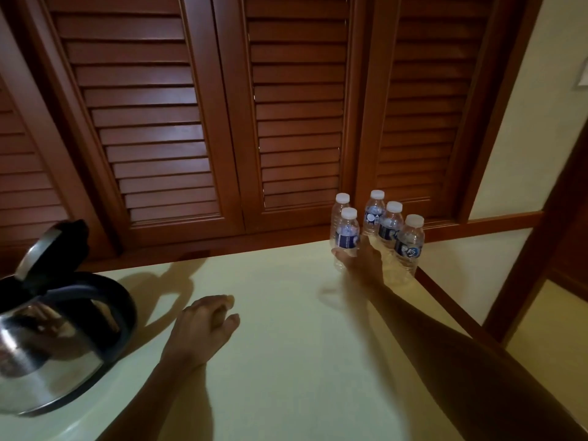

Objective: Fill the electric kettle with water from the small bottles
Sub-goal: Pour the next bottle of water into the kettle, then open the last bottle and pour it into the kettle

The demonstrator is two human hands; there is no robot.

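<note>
Left hand low, forearm bent in, fingers loosely curled, holding nothing. Right arm stretched far forward; right hand apparently curled round something, fingers partly hidden.

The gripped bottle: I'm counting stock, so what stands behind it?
Behind the gripped bottle stands another capped bottle, mostly covered; only cap and shoulder show. The right hand hides their bases.

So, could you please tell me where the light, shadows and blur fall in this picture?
Head view: dim, warm light; the kettle casts a shadow on the table toward the shutters; glare streaks its steel; the right hand at the front bottle is blurred; wide-angle distortion tilts the shutters.
</note>
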